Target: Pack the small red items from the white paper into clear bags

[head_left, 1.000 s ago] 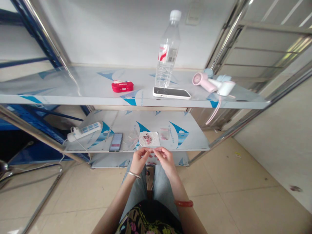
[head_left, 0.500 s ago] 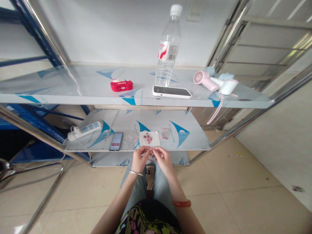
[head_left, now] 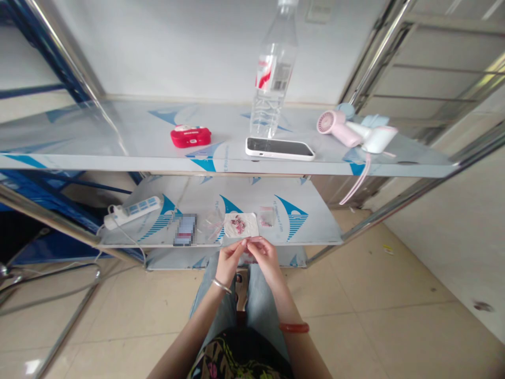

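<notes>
Just in front of the lower shelf (head_left: 315,210), my left hand (head_left: 228,263) and my right hand (head_left: 265,256) meet fingertip to fingertip. Both are closed in a pinch, and whatever lies between the fingers is too small to make out. Beyond them, near the shelf's front edge, lies a white square sheet (head_left: 252,220) bearing a small heap of dark red and pink bits (head_left: 238,225). To its right is a small clear bag (head_left: 266,215) with pinkish bits inside. A crumpled clear plastic bag (head_left: 210,225) lies to its left.
A phone with a blurred-out screen (head_left: 185,229) and a white power strip (head_left: 134,210) are left on the lower shelf. The upper shelf (head_left: 130,131) holds a red case (head_left: 191,138), a clear bottle (head_left: 272,79), a white-edged phone (head_left: 280,148) and handheld fans (head_left: 343,129).
The camera view has shifted slightly. My hands stay together at the fingertips, with the right fingers bent a little differently. Nothing on the shelves has visibly moved.
</notes>
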The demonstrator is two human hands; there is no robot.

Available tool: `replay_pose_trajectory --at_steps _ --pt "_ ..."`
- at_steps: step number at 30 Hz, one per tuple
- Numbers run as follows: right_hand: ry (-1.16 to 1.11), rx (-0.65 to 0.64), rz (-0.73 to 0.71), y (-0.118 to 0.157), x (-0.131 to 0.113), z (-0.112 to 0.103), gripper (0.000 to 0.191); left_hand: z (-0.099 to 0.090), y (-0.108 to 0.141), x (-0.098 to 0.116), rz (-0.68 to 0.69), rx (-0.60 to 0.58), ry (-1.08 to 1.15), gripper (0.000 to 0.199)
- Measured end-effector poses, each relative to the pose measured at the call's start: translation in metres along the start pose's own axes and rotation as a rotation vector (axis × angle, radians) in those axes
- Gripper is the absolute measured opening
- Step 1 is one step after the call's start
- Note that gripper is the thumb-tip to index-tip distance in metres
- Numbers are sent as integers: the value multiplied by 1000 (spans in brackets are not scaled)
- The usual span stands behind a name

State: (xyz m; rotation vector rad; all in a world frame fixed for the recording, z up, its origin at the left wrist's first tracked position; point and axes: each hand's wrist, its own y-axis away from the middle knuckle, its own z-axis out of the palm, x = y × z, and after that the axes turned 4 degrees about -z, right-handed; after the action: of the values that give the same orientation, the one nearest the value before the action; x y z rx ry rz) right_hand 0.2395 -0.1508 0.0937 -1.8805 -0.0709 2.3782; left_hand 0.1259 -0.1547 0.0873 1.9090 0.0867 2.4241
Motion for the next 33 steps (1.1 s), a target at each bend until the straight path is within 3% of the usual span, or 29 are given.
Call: replay_pose_trajectory --at_steps 6,14,19,23,28,31,33 --pt "-21 62 48 -5 9 -4 29 -3 -10 2 47 -48 -144 36" --pt "129 -47 122 -12 7 -19 39 -10 -30 5 29 12 -185 29" --pt "205 -112 118 -22 24 -41 42 -11 -51 -20 -79 30 -113 28" --pt "297 -134 89 -40 45 -65 42 -1 -78 -45 -215 44 -60 19" --pt "363 -78 200 -74 65 -96 43 22 -116 -69 -364 -79 -100 10" --pt "426 -45 297 -99 71 -112 33 36 -140 -84 -337 -111 -139 11" --pt "462 -11 339 -118 75 -120 25 45 -156 -94 -189 -100 -163 13"
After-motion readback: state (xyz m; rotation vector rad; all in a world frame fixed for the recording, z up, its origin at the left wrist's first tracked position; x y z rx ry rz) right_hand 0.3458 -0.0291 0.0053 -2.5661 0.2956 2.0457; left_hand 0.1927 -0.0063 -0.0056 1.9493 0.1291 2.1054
